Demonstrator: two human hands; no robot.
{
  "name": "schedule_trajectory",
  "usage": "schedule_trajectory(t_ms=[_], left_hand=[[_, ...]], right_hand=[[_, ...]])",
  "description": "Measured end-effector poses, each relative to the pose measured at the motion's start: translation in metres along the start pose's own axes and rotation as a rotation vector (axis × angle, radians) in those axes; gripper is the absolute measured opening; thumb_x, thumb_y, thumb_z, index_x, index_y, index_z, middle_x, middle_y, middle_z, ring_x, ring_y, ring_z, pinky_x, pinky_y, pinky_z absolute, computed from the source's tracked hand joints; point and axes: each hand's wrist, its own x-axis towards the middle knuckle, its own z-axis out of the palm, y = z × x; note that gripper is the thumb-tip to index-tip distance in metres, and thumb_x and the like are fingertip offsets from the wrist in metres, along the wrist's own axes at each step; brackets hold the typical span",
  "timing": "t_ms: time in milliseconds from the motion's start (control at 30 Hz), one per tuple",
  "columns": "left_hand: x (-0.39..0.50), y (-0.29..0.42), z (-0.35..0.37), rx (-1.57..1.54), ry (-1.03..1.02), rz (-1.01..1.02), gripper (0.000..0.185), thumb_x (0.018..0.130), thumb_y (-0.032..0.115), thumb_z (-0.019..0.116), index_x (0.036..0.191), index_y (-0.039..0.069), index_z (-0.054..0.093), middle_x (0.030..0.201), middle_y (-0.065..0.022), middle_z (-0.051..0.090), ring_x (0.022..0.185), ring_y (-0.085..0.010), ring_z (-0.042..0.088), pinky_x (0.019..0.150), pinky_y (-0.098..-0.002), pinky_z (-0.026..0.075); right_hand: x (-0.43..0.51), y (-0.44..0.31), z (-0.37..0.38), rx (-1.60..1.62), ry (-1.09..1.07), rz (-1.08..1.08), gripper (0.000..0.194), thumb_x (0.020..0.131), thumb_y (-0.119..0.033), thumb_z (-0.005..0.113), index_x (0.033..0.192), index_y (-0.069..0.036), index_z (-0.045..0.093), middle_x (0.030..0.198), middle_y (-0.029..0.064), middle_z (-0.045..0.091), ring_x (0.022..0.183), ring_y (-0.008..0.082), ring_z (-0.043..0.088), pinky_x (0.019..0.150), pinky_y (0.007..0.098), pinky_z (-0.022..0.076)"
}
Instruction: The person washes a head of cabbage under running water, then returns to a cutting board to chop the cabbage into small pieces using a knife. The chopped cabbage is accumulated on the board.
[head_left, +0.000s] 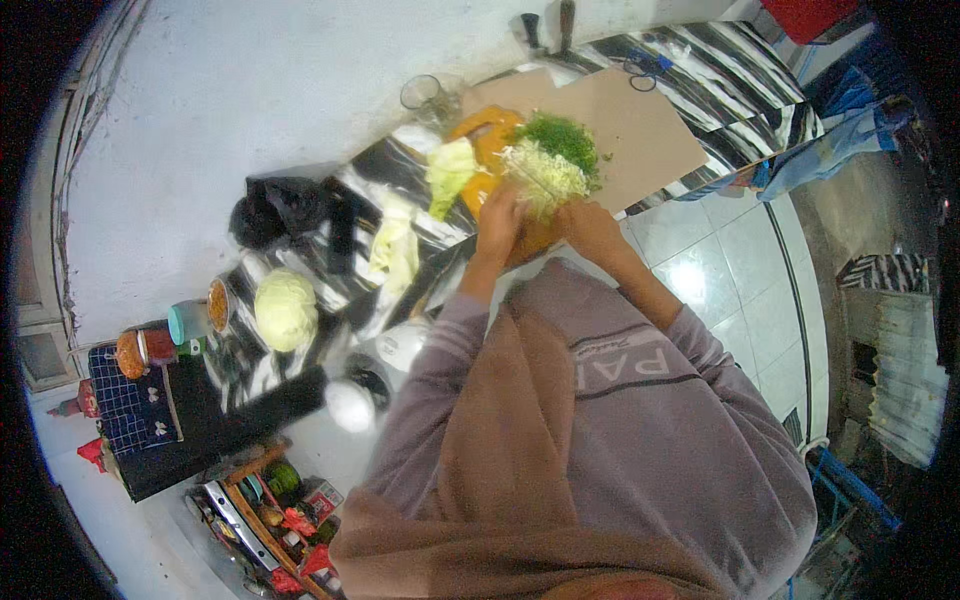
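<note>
Shredded pale cabbage (551, 166) lies heaped on an orange cutting board (491, 131), against a mound of finely cut greens (559, 136). My left hand (501, 216) is at the near left side of the cabbage, its fingers bent over and gripping the edge of it. My right hand (589, 225) is closed at the near right side. A thin blade, seemingly a knife (536, 184), runs from it across the cabbage; its handle is hidden in my fingers. A loose cabbage leaf (450, 169) rests over the board's left edge.
Cardboard (637, 139) lies under the board, with blue-handled scissors (645, 71) at its far edge. A drinking glass (424, 94) stands by the wall. Leftward are more leaves (395, 240), a black plastic bag (277, 206), a whole cabbage (286, 310) and several jars (157, 346).
</note>
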Motion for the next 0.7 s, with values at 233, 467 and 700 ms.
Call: schedule_trajectory(t_ms=[233,467,700], left_hand=[[0.004,0.002,-0.006,-0.059,-0.018,0.075,0.024,0.077,0.007,0.071,0.098,0.002,0.062,0.106,-0.0186,0.061,0.101,-0.0375,0.059,0.087,-0.0423,0.049],[0.007,-0.015,0.003,0.015,-0.072,0.172,0.015,0.081,0.010,0.067,0.092,0.001,0.063,0.105,-0.0189,0.064,0.098,-0.0369,0.062,0.085,-0.0407,0.050],[-0.003,-0.019,0.006,0.039,-0.072,0.193,0.020,0.085,0.013,0.063,0.101,0.001,0.064,0.107,-0.0191,0.064,0.101,-0.0382,0.060,0.090,-0.0431,0.048]], right_hand=[[-0.015,-0.021,-0.003,0.086,0.085,0.149,0.024,0.092,-0.020,0.051,0.087,0.000,0.063,0.090,0.0197,0.062,0.083,0.0398,0.064,0.073,0.0496,0.0513],[-0.001,-0.029,0.004,-0.090,0.090,0.034,0.019,0.087,-0.014,0.053,0.095,-0.002,0.066,0.088,0.0174,0.066,0.087,0.0340,0.067,0.070,0.0435,0.0558],[-0.005,-0.041,0.001,0.129,0.092,0.306,0.018,0.083,-0.016,0.058,0.085,-0.002,0.069,0.085,0.0155,0.064,0.087,0.0309,0.063,0.073,0.0440,0.0538]])
